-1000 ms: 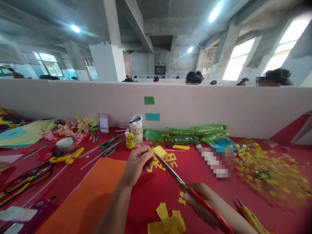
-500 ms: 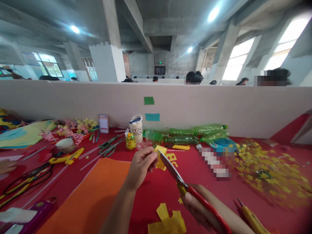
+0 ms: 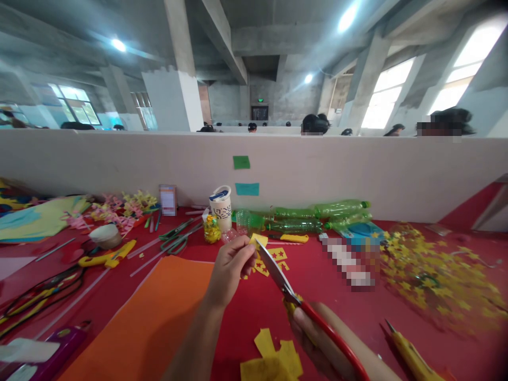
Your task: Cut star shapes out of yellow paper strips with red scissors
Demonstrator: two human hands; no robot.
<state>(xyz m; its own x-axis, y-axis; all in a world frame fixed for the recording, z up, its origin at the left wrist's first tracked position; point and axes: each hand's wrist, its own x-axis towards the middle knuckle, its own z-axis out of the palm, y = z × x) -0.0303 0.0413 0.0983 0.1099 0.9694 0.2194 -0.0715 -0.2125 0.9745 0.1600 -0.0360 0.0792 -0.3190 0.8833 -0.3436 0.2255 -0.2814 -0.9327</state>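
Scissors [image 3: 311,313], red-handled, steel-bladed, gripped by curled right fingers [image 3: 304,330]; long axis slants up-left, tips at small flat yellow sheet [image 3: 263,241] pinched by left fingers [image 3: 246,253].

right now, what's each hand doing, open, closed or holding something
Left hand: closed, pinching a small yellow piece.
Right hand: closed, holding the red-handled scissors.
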